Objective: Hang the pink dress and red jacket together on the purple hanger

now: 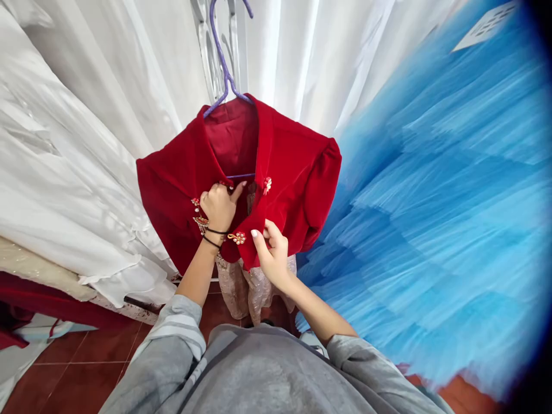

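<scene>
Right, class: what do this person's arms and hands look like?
The left hand and right hand are ungloved. Thin black bands circle the left wrist; the right wrist looks bare. The grey left sleeve shows paler stripes; the right sleeve is grey.

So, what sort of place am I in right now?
Probably a dress or costume shop, or a formalwear storeroom: there's a red velvet jacket on a purple hanger, a mass of layered blue tulle, and long white fabric lining the other side.
</scene>
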Tool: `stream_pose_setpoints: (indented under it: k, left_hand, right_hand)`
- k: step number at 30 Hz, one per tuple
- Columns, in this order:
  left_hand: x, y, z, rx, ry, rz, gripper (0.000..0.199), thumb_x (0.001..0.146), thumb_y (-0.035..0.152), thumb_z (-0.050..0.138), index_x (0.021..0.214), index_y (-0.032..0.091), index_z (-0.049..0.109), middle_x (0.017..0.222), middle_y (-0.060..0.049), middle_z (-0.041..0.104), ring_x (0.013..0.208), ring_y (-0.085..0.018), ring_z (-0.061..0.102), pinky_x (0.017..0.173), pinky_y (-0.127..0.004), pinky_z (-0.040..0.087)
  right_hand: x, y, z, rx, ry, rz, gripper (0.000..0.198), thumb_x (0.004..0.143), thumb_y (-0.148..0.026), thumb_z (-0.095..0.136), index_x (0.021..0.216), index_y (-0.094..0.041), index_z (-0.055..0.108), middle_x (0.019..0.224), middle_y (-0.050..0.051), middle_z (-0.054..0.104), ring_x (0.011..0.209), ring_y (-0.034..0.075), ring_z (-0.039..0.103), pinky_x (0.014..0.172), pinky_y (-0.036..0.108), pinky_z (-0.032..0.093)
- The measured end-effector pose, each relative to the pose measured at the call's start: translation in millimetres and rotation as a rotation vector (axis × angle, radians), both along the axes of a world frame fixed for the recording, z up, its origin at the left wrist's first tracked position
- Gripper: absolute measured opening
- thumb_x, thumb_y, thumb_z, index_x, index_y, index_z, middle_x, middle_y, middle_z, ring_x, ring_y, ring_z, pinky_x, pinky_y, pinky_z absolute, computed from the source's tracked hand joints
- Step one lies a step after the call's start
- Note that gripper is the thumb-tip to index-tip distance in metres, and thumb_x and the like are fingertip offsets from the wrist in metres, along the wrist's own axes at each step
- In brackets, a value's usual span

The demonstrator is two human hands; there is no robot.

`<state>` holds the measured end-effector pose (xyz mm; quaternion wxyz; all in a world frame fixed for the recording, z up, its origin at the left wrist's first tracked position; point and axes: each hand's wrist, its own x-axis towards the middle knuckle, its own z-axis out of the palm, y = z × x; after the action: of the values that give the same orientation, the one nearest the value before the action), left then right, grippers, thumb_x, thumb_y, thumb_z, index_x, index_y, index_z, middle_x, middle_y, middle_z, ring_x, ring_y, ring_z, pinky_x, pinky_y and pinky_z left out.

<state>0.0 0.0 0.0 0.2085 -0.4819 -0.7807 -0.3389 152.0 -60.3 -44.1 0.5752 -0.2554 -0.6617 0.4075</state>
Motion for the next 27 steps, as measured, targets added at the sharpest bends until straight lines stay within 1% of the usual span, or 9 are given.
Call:
stream_pose_setpoints:
  k: [4,8,10,14,17,20,23,25,27]
  left_hand:
    - [3.1,-12.9,3.1,0.064,-0.094,-0.085,0.037,0.091,0.038,0.044,0.063,0.017,0.057,0.074,-0.016,0.068,0.066,-0.025,0.063,0.062,-0.034,0.037]
    - [21.5,-42.7,25.9,0.191,-0.219,-0.488,0.043,0.09,0.037,0.045,0.051,0.019,0.04,0.049,-0.003,0.053,0.044,-0.012,0.046,0.052,-0.028,0.031]
    - [29.7,-43.9,41.9,0.252,-0.203,-0.602,0.045,0.09,0.036,0.046,0.05,0.019,0.036,0.044,0.0,0.046,0.042,-0.01,0.039,0.051,-0.027,0.029]
    - [24.0,-9.1,59.5,0.216,-0.163,-0.667,0.044,0.087,0.038,0.051,0.051,0.02,0.035,0.046,0.0,0.042,0.046,-0.011,0.038,0.052,-0.028,0.03]
    - [3.6,12.0,56.9,0.084,-0.363,-0.76,0.049,0.094,0.049,0.04,0.056,0.019,0.046,0.05,-0.001,0.046,0.052,-0.013,0.049,0.054,-0.026,0.038]
    - [-12.8,6.9,53.5,-0.023,-0.512,-0.894,0.057,0.095,0.06,0.031,0.072,0.018,0.061,0.06,-0.004,0.055,0.069,-0.017,0.062,0.064,-0.026,0.049]
    - [-17.3,-9.3,52.1,-0.118,-0.47,-0.981,0.042,0.083,0.057,0.058,0.084,0.016,0.066,0.072,-0.005,0.063,0.079,-0.019,0.064,0.073,-0.029,0.053]
    - [-17.0,-18.2,50.4,-0.099,-0.409,-0.934,0.032,0.08,0.046,0.064,0.083,0.014,0.066,0.073,-0.004,0.064,0.074,-0.017,0.062,0.071,-0.027,0.052]
    - [-18.0,-25.4,49.6,-0.076,-0.386,-0.861,0.028,0.083,0.04,0.06,0.074,0.014,0.064,0.067,-0.002,0.06,0.064,-0.014,0.057,0.062,-0.025,0.048]
  right_hand:
    - [4.8,1.0,0.3,-0.04,0.025,0.0,0.029,0.093,-0.04,0.051,0.109,-0.017,0.059,0.072,0.001,0.062,0.062,0.011,0.054,0.06,0.022,0.044]
    - [4.9,1.3,0.7,-0.102,0.104,0.048,0.028,0.093,-0.04,0.053,0.108,-0.018,0.059,0.073,0.0,0.063,0.063,0.01,0.056,0.061,0.022,0.046]
    - [0.2,-1.1,0.9,-0.108,0.152,0.109,0.029,0.093,-0.041,0.054,0.111,-0.019,0.057,0.076,0.0,0.064,0.062,0.01,0.056,0.061,0.022,0.048]
    - [-15.8,-1.8,2.4,-0.029,0.13,0.143,0.025,0.092,-0.041,0.054,0.105,-0.019,0.053,0.068,-0.002,0.06,0.056,0.009,0.051,0.055,0.019,0.043]
    - [-32.0,10.9,1.5,0.053,-0.094,0.084,0.026,0.093,-0.04,0.051,0.109,-0.019,0.052,0.076,0.001,0.063,0.059,0.01,0.053,0.056,0.021,0.043]
    - [-47.8,27.8,-4.1,0.083,-0.366,0.047,0.051,0.093,-0.037,0.049,0.139,-0.019,0.039,0.102,0.007,0.066,0.068,0.013,0.058,0.066,0.025,0.048]
    - [-53.6,32.8,-16.4,0.098,-0.45,0.114,0.072,0.091,-0.037,0.051,0.153,-0.017,0.02,0.121,0.012,0.061,0.084,0.017,0.062,0.077,0.03,0.052]
    - [-47.5,28.0,-32.6,0.098,-0.375,0.162,0.069,0.091,-0.038,0.052,0.152,-0.017,0.026,0.123,0.012,0.06,0.091,0.017,0.061,0.085,0.031,0.051]
    - [-32.9,22.1,-58.3,-0.026,-0.198,0.122,0.052,0.089,-0.039,0.056,0.135,-0.018,0.05,0.111,0.009,0.063,0.088,0.015,0.06,0.087,0.029,0.049]
